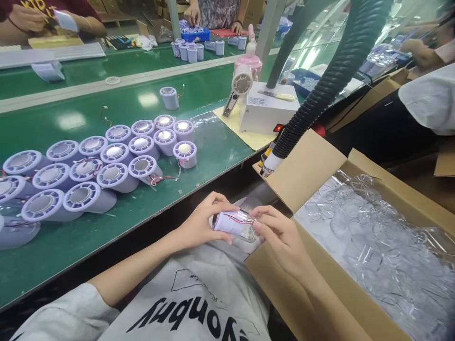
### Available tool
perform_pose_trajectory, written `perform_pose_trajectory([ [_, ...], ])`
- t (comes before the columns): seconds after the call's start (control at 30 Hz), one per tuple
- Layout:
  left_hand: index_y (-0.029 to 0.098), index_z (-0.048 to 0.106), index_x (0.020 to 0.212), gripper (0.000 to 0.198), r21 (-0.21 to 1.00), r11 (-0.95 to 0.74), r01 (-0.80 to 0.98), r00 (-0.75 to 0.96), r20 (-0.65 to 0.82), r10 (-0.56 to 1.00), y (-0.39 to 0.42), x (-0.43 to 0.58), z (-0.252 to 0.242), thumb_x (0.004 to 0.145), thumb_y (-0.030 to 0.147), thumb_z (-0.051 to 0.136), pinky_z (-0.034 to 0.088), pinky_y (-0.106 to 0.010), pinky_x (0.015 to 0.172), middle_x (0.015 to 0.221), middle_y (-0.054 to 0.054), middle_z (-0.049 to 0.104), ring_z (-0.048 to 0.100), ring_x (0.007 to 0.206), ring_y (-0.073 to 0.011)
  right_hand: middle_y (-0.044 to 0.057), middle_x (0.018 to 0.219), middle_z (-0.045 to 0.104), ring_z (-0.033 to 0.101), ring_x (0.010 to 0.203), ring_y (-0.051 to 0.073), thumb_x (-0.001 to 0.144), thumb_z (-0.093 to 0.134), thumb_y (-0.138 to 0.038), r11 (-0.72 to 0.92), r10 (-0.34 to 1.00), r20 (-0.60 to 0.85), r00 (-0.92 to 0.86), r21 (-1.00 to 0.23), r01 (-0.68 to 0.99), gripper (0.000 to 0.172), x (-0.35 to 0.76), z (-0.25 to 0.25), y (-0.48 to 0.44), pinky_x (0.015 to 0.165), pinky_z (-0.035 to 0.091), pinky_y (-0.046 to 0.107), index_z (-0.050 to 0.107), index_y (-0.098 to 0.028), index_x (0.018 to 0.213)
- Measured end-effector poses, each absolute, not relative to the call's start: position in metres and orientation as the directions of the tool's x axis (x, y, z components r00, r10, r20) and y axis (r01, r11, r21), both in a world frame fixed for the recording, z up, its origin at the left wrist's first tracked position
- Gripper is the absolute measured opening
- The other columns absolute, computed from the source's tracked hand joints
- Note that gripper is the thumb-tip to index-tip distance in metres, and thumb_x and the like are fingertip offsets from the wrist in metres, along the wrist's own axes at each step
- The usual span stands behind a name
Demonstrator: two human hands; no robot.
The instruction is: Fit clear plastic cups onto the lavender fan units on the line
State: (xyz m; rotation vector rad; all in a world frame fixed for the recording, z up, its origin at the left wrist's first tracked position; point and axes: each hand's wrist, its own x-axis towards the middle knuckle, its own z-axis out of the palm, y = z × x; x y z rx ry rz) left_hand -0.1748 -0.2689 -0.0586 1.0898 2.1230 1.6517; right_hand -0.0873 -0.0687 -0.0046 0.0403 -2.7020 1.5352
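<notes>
Above my lap I hold a small lilac motor housing [224, 222] with red and black wires along its side. My left hand [204, 219] grips its dark-ended left side between thumb and fingers. At its right end is a clear plastic cover [250, 233], pinched by the fingers of my right hand [279, 232]. The cover lies over part of the housing and wires; how far it reaches on is hard to make out. On the green bench [199, 182] to the left stand several like lilac housings [113, 173] with round metal discs on top.
An open cardboard box [316, 279] of clear plastic covers [377, 237] stands at my right. A black corrugated hose [320, 90] hangs above it. A pink fan [245, 71] and a white box [270, 111] stand on the bench. Co-workers sit across and at right.
</notes>
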Motion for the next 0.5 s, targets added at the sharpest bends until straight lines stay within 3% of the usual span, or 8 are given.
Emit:
perform_pose_trajectory([
  [0.13, 0.028, 0.060, 0.125, 0.070, 0.971, -0.025, 0.238, -0.600, 0.167, 0.782, -0.269, -0.173, -0.062, 0.061, 0.034, 0.086, 0.046, -0.040, 0.099, 0.128, -0.009, 0.056, 0.053, 0.119, -0.0266, 0.005, 0.092, 0.064, 0.061, 0.078, 0.017, 0.086, 0.054, -0.027, 0.249, 0.073, -0.030, -0.997, -0.967, 0.047, 0.034, -0.091, -0.011, -0.065, 0.066, 0.048, 0.027, 0.059, -0.017, 0.054],
  [0.23, 0.026, 0.058, 0.127, 0.065, 0.998, -0.053, 0.044, -0.602, 0.069, 0.795, -0.269, -0.169, -0.057, 0.067, 0.028, 0.083, 0.049, -0.036, 0.093, 0.125, -0.009, 0.060, 0.058, 0.113, -0.0243, 0.005, 0.107, 0.067, 0.063, 0.102, 0.022, 0.086, 0.060, -0.030, 0.122, 0.007, -0.055, -0.998, -0.991, 0.056, 0.022, -0.091, -0.016, -0.061, 0.081, 0.053, 0.032, 0.069, -0.021, 0.069],
  [0.27, 0.026, 0.057, 0.126, 0.063, 0.997, -0.070, -0.028, -0.620, 0.038, 0.784, -0.269, -0.167, -0.055, 0.068, 0.027, 0.082, 0.050, -0.035, 0.092, 0.126, -0.009, 0.059, 0.059, 0.111, -0.0235, 0.005, 0.117, 0.066, 0.060, 0.112, 0.024, 0.084, 0.065, -0.031, 0.160, -0.035, -0.032, -0.999, -0.987, 0.026, 0.010, -0.089, -0.017, -0.060, 0.088, 0.052, 0.035, 0.072, -0.024, 0.082],
  [0.37, 0.026, 0.057, 0.125, 0.058, 0.964, -0.152, -0.220, -0.636, -0.023, 0.772, -0.270, -0.162, -0.054, 0.072, 0.025, 0.079, 0.051, -0.033, 0.089, 0.128, -0.009, 0.058, 0.061, 0.106, -0.0213, 0.003, 0.136, 0.056, 0.050, 0.128, 0.027, 0.076, 0.076, -0.025, 0.422, -0.143, 0.107, -0.984, -0.892, -0.159, 0.037, -0.082, -0.019, -0.058, 0.104, 0.045, 0.041, 0.067, -0.030, 0.111],
  [0.5, 0.027, 0.054, 0.130, 0.066, 0.944, -0.158, -0.290, -0.596, -0.049, 0.802, -0.273, -0.160, -0.053, 0.070, 0.027, 0.081, 0.053, -0.033, 0.084, 0.128, -0.010, 0.059, 0.062, 0.105, -0.0230, 0.006, 0.135, 0.058, 0.056, 0.121, 0.027, 0.080, 0.074, -0.030, 0.548, -0.174, 0.158, -0.972, -0.805, -0.229, 0.035, -0.074, -0.019, -0.057, 0.099, 0.050, 0.041, 0.063, -0.027, 0.113],
])
